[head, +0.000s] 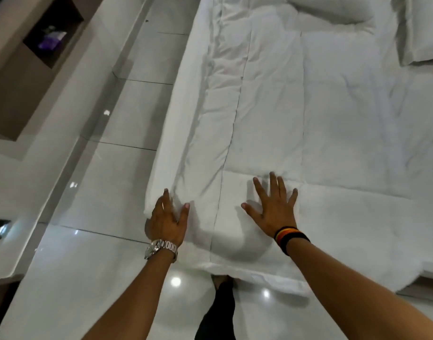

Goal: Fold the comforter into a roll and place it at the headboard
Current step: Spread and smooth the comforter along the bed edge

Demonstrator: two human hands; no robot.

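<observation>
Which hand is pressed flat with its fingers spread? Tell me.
The right hand, wearing the striped wristband, lies flat on the comforter; the left hand, with the watch, curls at its edge.

Bare forearms; a silver metal watch (160, 248) on the left wrist, a black-red-yellow striped wristband (291, 238) on the right.

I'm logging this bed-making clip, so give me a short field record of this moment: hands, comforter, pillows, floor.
left hand: open, at the comforter's left edge, no grip closed
right hand: open, fingers spread, palm flat on the comforter
comforter: white, spread on the bed, left side folded inward, not yet a roll
pillows: white, at far end
floor: glossy pale tiles
</observation>
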